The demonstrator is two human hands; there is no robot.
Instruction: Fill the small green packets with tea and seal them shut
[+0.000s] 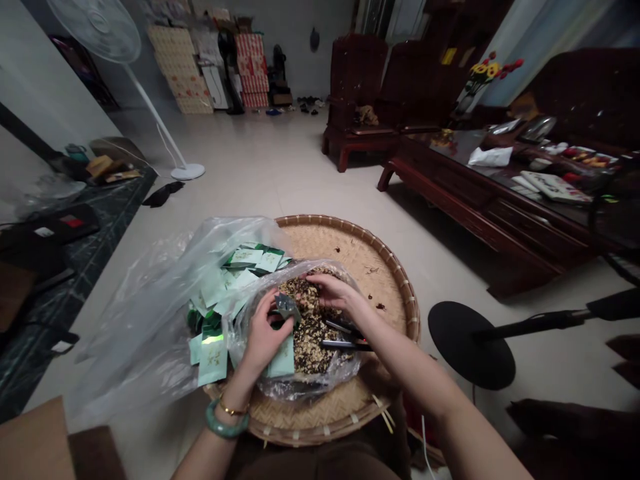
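Grip of the left hand (263,335): closed on a small dark packet (287,307), thumb on the near side, fingers on the far side. The packet is held above the left part of a loose dry mix (313,353), dark and pale yellow pieces together, contained in a clear plastic bag (295,389) with its sides spread. Grip of the right hand (339,293): fingers bent and touching the far part of the mix; whether anything is held between them cannot be determined.

Tongs (345,345) lie on the mix, two tips pointing left, the rear portion hidden by the right forearm. Beneath the left hand, a pale green packet (283,358) is partly covered by the fingers. Left of the clear bag, a heap of pale and dark green packets (240,283) lies against a larger translucent bag (150,333).

Bag and mix rest on a round woven tray (320,241); small dark fragments (381,307) are scattered over its right side. A green bangle (227,420) and a gold-coloured bracelet (233,409) are noted on the left wrist. Right of the tray, a round black base (463,347) stands on the floor.
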